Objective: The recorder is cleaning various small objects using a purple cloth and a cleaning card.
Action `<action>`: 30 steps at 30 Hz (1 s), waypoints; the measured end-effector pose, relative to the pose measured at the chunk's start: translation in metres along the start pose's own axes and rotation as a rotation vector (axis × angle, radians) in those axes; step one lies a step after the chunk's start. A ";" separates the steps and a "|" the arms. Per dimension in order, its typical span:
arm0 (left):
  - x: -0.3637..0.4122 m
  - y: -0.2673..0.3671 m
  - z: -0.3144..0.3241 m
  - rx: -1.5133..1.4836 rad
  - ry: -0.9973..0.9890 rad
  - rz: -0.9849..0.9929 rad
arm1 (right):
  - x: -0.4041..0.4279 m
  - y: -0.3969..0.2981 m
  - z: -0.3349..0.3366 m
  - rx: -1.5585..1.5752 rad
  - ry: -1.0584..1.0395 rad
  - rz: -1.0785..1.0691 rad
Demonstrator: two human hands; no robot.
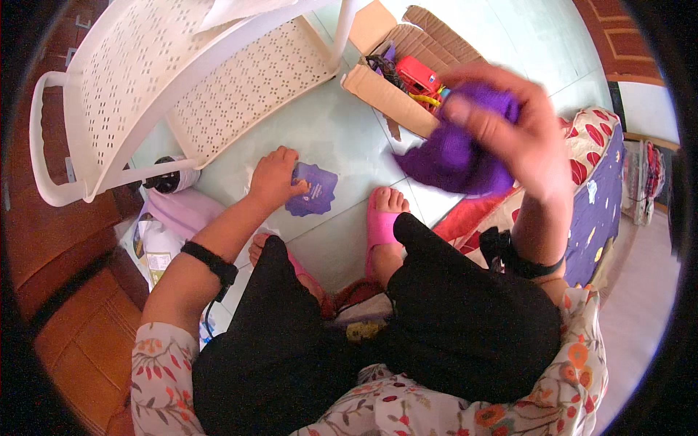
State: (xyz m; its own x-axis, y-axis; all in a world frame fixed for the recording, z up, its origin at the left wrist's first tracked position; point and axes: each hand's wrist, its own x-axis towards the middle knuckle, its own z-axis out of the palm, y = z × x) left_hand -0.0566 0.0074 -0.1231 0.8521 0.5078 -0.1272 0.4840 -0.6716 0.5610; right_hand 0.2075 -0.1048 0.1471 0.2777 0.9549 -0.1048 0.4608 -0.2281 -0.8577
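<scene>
My right hand [531,128], blurred, is raised at the right with thumb and fingers around a purple knitted cloth [463,155]. The cloth's lower end hangs loose over the floor, in front of an open cardboard box [387,101]. Farther left, my left hand [275,177] has its thumb and curled fingers at the left edge of a flat purple card or packet [316,188] with a scalloped outline and light writing. Whether that card rests on the floor or sits just above it, I cannot tell.
A red plastic item [417,75] and tangled cords lie in the box. A cream perforated plastic rack [256,82] stands at upper left, with a dark roll-like object [166,174] below. Pink fabric [182,207] lies beside it. Patterned cushions or bedding [594,185] line the right.
</scene>
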 end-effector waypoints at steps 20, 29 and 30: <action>0.001 0.016 -0.005 0.150 -0.215 -0.209 | -0.008 0.119 0.133 0.058 -0.731 0.391; -0.007 0.020 0.008 0.321 -0.245 -0.140 | -0.011 0.105 0.140 0.015 -0.751 0.288; -0.006 0.018 0.007 0.317 -0.293 -0.219 | -0.012 0.107 0.139 0.015 -0.752 0.288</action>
State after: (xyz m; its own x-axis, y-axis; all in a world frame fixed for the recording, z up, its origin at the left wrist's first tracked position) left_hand -0.0515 -0.0117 -0.1178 0.7214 0.5131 -0.4651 0.6567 -0.7200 0.2243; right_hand 0.1362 -0.1142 -0.0137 -0.2602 0.7322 -0.6294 0.4448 -0.4877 -0.7512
